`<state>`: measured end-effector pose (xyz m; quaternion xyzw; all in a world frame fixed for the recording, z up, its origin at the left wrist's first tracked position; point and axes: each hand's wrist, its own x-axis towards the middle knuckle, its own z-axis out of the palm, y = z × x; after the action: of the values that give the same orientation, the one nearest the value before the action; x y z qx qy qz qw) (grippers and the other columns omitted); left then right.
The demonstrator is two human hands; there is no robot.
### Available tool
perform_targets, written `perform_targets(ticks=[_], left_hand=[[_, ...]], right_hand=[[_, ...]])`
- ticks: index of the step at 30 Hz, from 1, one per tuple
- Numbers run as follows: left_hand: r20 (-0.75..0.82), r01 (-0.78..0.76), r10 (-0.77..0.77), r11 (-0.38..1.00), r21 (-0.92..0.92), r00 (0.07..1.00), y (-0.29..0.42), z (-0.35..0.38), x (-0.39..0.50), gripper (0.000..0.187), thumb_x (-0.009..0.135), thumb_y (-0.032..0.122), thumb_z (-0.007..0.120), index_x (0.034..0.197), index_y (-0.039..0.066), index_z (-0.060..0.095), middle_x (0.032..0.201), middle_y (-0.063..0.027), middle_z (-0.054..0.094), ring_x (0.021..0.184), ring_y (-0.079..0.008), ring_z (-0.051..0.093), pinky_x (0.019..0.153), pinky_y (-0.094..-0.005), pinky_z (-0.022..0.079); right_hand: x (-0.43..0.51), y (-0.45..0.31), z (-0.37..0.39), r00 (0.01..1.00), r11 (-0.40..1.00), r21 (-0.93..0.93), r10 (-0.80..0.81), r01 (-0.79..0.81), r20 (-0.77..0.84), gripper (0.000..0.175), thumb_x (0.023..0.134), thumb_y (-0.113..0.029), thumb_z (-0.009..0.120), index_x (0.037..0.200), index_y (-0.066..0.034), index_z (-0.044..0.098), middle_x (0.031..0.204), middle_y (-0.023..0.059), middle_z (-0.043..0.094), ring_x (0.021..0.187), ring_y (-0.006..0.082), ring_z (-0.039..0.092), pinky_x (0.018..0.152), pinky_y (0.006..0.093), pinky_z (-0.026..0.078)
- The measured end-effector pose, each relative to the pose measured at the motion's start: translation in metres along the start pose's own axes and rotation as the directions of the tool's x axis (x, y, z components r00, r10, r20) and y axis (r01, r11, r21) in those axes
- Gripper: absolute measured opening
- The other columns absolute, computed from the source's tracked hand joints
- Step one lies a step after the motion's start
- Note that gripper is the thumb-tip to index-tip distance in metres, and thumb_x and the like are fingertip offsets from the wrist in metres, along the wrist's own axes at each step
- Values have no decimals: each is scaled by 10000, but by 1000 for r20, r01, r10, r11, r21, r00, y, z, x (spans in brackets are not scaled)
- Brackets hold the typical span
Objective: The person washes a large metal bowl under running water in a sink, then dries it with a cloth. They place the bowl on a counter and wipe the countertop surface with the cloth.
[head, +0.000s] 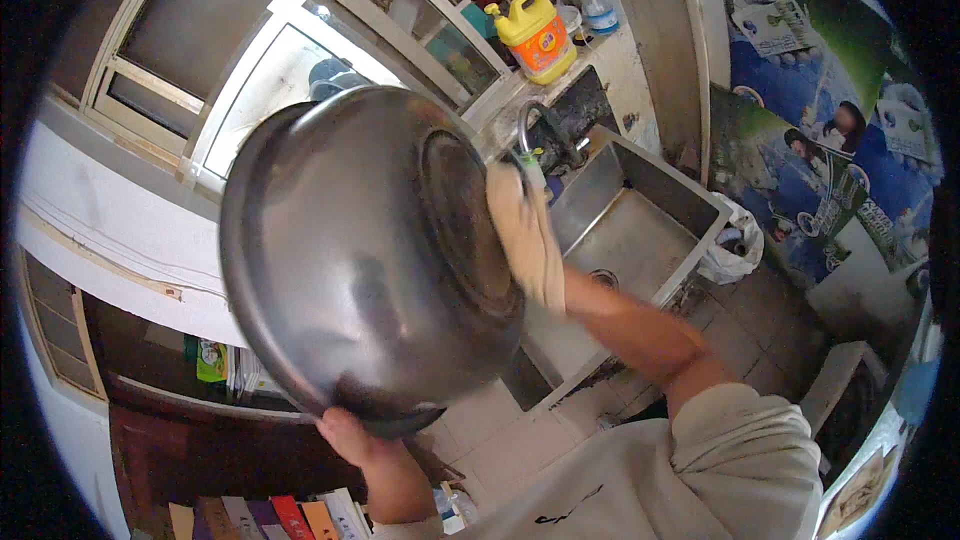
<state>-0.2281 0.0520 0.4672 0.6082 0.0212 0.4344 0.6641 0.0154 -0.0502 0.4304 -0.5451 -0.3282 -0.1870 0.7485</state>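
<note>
A large dark metal basin (360,255) fills the middle of the view, tipped on its side with its ringed base (461,217) facing right. My left hand (343,435) grips its rim at the lower edge. Against the base lies a tan cloth (529,240), slightly blurred. My right forearm (637,326) reaches up to that cloth, which covers my right hand and hides the fingers. The inside of the basin faces away from me.
Behind the basin stands a stainless steel sink (645,217) with a curved faucet (529,120). A yellow detergent jug (536,37) and a clear pump bottle (598,11) rest on the ledge. A white plastic bag (739,244) hangs beside the sink. Several coloured boxes (289,517) sit below left.
</note>
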Motion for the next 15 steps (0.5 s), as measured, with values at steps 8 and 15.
perform_targets(ticks=[8,15], left_hand=[[-244,158,-61,902,401,968,-29,-6,-6,433,895,301,531,1202,-1,487,1064,-117,578,863,-244,587,767,-396,508],[-27,-83,85,995,49,996,-15,4,-6,666,851,333,634,1341,-44,384,1215,-153,531,1043,-253,568,866,-417,494]], right_hand=[[47,-38,15,927,913,-158,-365,375,92,143,861,-234,551,915,-126,627,860,89,614,824,225,604,822,332,469],[14,1,-16,985,981,109,155,-162,72,203,904,-157,529,1082,-95,603,964,64,604,921,183,580,871,296,457]])
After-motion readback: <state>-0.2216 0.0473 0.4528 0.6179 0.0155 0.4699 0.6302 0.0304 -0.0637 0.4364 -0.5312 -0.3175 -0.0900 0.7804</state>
